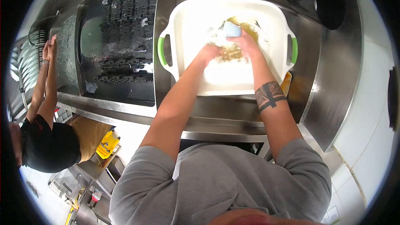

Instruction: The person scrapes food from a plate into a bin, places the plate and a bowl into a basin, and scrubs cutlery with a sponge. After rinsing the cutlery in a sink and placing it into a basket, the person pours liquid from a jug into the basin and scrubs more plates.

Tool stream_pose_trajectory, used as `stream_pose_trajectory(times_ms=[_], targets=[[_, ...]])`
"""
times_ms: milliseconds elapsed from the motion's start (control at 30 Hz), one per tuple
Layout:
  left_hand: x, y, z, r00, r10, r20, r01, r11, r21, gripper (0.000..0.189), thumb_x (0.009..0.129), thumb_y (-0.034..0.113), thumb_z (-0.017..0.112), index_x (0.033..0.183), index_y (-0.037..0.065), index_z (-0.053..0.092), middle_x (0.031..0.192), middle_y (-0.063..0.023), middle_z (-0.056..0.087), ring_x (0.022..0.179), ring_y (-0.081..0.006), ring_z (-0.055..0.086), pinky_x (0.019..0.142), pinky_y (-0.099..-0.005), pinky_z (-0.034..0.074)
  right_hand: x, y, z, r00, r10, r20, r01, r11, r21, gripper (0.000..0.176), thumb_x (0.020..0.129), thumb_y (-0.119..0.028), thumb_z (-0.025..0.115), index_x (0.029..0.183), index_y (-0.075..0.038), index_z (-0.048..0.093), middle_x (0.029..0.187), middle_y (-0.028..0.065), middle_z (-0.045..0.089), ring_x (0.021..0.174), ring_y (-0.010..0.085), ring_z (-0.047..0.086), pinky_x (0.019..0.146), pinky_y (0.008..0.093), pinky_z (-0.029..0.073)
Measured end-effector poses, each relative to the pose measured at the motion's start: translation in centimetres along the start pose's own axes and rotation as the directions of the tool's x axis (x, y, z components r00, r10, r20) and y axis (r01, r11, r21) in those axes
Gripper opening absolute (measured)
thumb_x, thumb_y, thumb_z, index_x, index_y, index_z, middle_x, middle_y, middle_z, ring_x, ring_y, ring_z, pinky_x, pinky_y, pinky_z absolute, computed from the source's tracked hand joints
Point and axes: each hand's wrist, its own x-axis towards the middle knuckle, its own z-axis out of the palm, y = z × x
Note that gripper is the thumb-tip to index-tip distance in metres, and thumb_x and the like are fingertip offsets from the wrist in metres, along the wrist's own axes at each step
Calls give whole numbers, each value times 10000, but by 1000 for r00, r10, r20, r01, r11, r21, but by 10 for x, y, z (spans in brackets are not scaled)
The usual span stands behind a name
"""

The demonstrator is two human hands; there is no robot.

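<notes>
"Right hand (244, 43) first: how open was it?"

"It was partly bent, a bit right of the middle near the top of the frame. It touched the bottom edge of a light blue pad (231, 29). I can't tell how tight the grip was."

"Where was the pad?"

"It was inside the big white tub (189, 73), near the top middle. The tub sat in a metal sink (306, 68) and had green handles on its two sides."

"And the left hand (211, 53)?"

"It was low in the tub, down and left of the pad, by white suds and yellow-brown water (230, 54). I can't tell if it was spread or shut, or if it held anything."

"What was hard to see?"

"The tips of both hands were hidden, and the bright white tub washed out the suds. At the left, another person (52, 143) in a black top had two hands close together near a rack of plates (30, 66). The round dark edge cut off part of that person. Black racks (129, 12) lay in the dark sink at the upper left."
</notes>
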Motion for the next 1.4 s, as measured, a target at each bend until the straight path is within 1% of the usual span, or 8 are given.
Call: stream_pose_trajectory(times_ms=[333, 500, 700, 767, 1000, 1100, 1200, 1400], targets=[[-22, 36, -10, 917, -77, 390, -131, 867, 480, 270, 943, 199, 702, 973, -69, 705, 935, -142, 709, 829, -239, 687, 700, -370, 563, -7, -4, -2, 994, -107, -21, 92, 927, -362, 643, 787, -71, 779, 1366, 81, 543, 1157, 155, 685, 1079, 239, 638, 931, 355, 498], [-37, 52, 0, 960, 66, 272, 41, 928, -370, 121, 942, 101, 717, 959, -15, 689, 799, -81, 686, 677, -197, 672, 653, -339, 559, 10, 1, 5, 866, -314, -390, 116, 884, -454, 385, 856, -248, 734, 964, 120, 700, 868, 246, 719, 840, 334, 710, 776, 417, 526], [-27, 43, 1, 964, 56, 260, 29, 950, -312, 149, 929, 113, 746, 931, -20, 679, 779, -72, 670, 643, -166, 631, 586, -313, 525, 17, 9, 13, 815, -214, -538, 195, 976, -92, 418, 887, -207, 747, 1177, 82, 661, 1115, 224, 703, 1021, 295, 674, 864, 406, 518], [-27, 42, 0, 965, 46, 260, 27, 962, -270, 182, 916, 135, 766, 939, -29, 690, 781, -72, 672, 648, -162, 618, 578, -314, 508, 11, -2, 12, 992, -72, -106, 93, 973, 211, 482, 874, -93, 756, 1318, 21, 608, 1211, 163, 667, 1131, 254, 626, 924, 394, 514], [-33, 52, -5, 975, -184, 128, 122, 913, 390, 311, 897, 230, 788, 973, -67, 732, 852, -105, 696, 736, -170, 624, 634, -334, 498, -14, -32, 24, 981, -180, -72, 186, 977, 100, 598, 875, -48, 771, 1415, 11, 522, 1231, 111, 647, 1137, 236, 628, 1013, 408, 520], [-2, 13, -7, 971, -122, 205, 42, 933, 358, 284, 894, 208, 766, 999, -54, 739, 883, -112, 708, 767, -178, 643, 673, -329, 513, -11, -35, 9, 995, 86, 44, -95, 957, 273, 675, 868, -37, 770, 1471, 15, 471, 1292, 149, 638, 1192, 281, 626, 1053, 439, 513], [-10, 18, -9, 921, -142, 363, 190, 977, -99, 232, 868, 147, 753, 1006, -39, 744, 891, -111, 716, 803, -184, 656, 708, -327, 522, -5, -24, 11, 966, -26, 257, -92, 896, 435, 642, 883, -58, 746, 1458, 24, 473, 1398, 213, 589, 1289, 338, 588, 1104, 468, 488], [-14, 25, -5, 964, -100, 246, 97, 995, 27, 289, 913, 244, 721, 957, -41, 738, 897, -101, 697, 803, -212, 616, 731, -369, 503, 2, -28, 6, 862, -360, 358, -41, 654, 756, 686, 905, -295, 735, 1450, 35, 480, 1571, 237, 434, 1483, 396, 384, 1264, 523, 248]])
